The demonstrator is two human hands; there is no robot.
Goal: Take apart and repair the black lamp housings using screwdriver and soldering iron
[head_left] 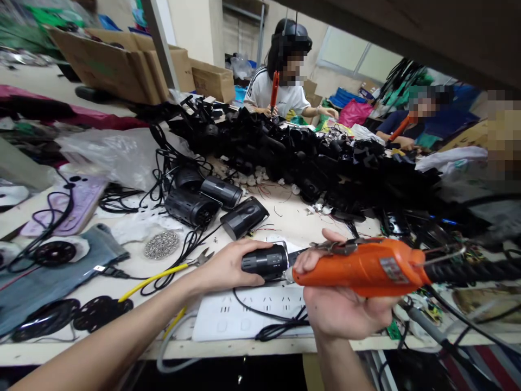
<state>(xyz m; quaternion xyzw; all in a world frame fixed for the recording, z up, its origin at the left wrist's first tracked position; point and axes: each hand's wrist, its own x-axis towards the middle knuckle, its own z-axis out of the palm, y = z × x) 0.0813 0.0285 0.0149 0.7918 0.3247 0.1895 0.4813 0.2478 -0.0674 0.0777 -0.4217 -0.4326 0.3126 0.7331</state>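
Observation:
My left hand [228, 266] is closed around a black cylindrical housing [265, 262], which it holds on its side above a white power strip [252, 309]. My right hand [342, 304] grips an orange electric screwdriver [354, 266], tilted flat, its front end pointing left at the housing's right end. Whether the tip touches a screw is hidden by my fingers. A black cord [280, 328] lies coiled on the power strip. Just beyond my left hand are more black housings, one [244, 217] nearest and another [191, 206] farther left.
A heap of black parts [285, 152] spans the table's far side. To the left lie yellow-handled pliers [163, 277], a dish of small screws [161, 245] and a purple phone-like case [65, 206]. Across the table sits a person in a white shirt [280, 92], with another at right.

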